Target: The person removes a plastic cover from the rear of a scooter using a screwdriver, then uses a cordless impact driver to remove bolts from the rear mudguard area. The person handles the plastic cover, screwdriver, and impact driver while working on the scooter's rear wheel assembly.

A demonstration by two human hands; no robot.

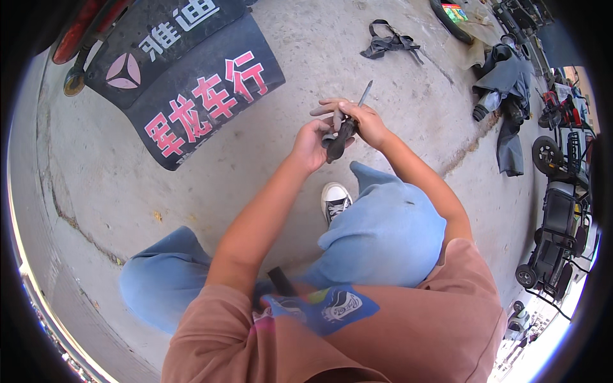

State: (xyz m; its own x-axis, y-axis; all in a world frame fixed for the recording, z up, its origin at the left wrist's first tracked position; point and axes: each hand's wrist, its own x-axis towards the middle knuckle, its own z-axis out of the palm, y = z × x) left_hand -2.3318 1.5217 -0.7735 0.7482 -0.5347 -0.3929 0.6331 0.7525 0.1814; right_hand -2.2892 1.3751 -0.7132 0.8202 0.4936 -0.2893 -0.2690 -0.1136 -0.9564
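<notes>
Screwdriver: here it is, the dark-handled screwdriver (343,137), just past 12 o'clock from centre, its bare metal shaft aimed up at 1 o'clock, both hands around it, clear of the floor!
Right hand: the right hand (367,121) is on the shaft end of the handle, thumb and near fingers clamped there, 2 or so greyish fingers stretching out toward 9 o'clock.
Left hand: the left hand (311,143) cups the handle's butt from the 8 o'clock side, fingers curled behind; overlap hides them, so can't tell how tightly they close.
Packet: up between 1 and 2 o'clock, a bright printed packet (454,13) beside a black tyre (446,24); contents can't be told.
Floor: grey concrete (268,179), with a dark strap (388,43) at 1 o'clock and crumpled grey cloth (507,80) at 2.
Flap: a big black lettered flap (198,96) between 10 and 11 o'clock.
Shoe: 1 black-and-white sneaker (335,201), just below the hands.
Wheels: parked scooters (559,217) line 3 o'clock.
</notes>
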